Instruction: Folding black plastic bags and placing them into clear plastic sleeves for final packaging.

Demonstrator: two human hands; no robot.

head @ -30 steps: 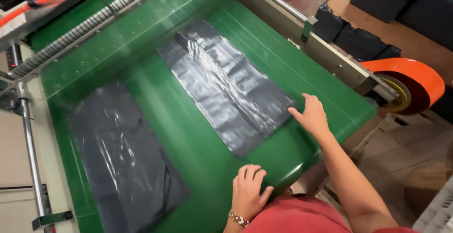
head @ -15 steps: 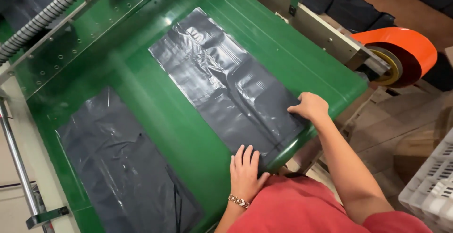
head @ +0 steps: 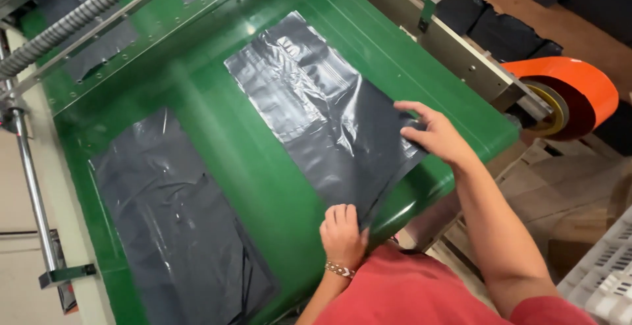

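Pinching the near bag (head: pixel 329 127) at its belt-end corners, left hand (head: pixel 342 233) and right hand (head: pixel 438 137) grasp thin, limp, slippery film on the belt (head: pixel 230 167)

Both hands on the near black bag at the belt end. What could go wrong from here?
1. The left hand and right hand grip only the near edge of the black plastic bag; the thin film could crease or tear.
2. The left hand sits at the green belt end, a possible pinch point.
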